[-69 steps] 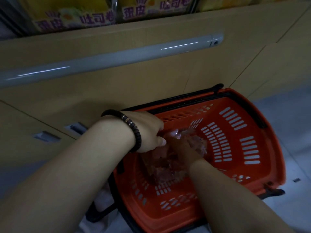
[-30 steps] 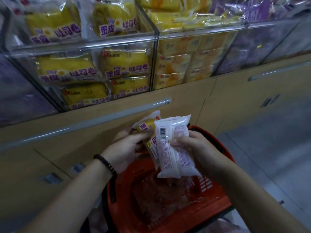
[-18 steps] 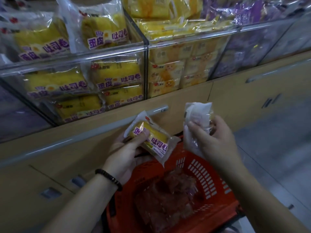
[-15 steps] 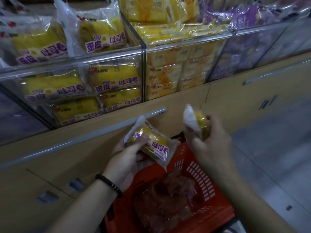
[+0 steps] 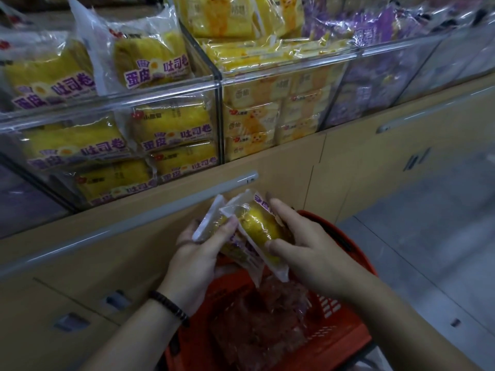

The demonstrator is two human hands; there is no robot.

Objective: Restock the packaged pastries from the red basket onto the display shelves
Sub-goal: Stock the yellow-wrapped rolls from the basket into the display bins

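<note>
Above the red basket [image 5: 348, 341] I hold two yellow packaged pastries side by side. My left hand [image 5: 195, 261], with a dark bead bracelet on the wrist, grips the left pastry pack [image 5: 211, 226] with its thumb on top. My right hand [image 5: 302, 245] holds the right pastry pack [image 5: 257, 228], thumb and fingers curled round it. The two packs overlap. More clear-wrapped packs [image 5: 262, 325] lie in the basket's bottom. The clear display bin [image 5: 171, 95] straight ahead is stacked with the same yellow rolls.
A neighbouring bin [image 5: 281, 108] holds paler yellow packs, and purple packs [image 5: 375, 76] fill the bins to the right. Below runs a tan cabinet front with a grey rail [image 5: 150, 218] and drawer pulls. Grey floor [image 5: 428, 223] lies to the right.
Both hands lifted packs out of the basket and held them apart. My right hand has now turned its pack over and brought it against the left one.
</note>
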